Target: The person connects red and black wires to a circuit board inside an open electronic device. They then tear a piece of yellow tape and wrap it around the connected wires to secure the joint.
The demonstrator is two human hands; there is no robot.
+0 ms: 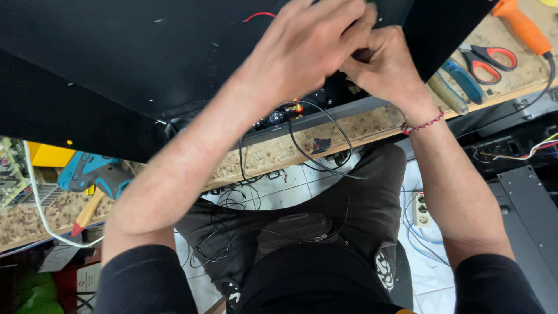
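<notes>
A large black panel lies on the wooden workbench. My left hand and my right hand are pressed together over its near edge, fingers curled on something small that the hands hide. Black wires loop down from under the hands over the bench edge. A red wire shows on the panel just beyond my left hand. A red-and-white cord bracelet is on my right wrist.
Red-handled scissors, blue-handled pliers and an orange-handled tool lie at the right. A blue power tool and a yellow box sit at the left. A power strip and cables lie on the tiled floor.
</notes>
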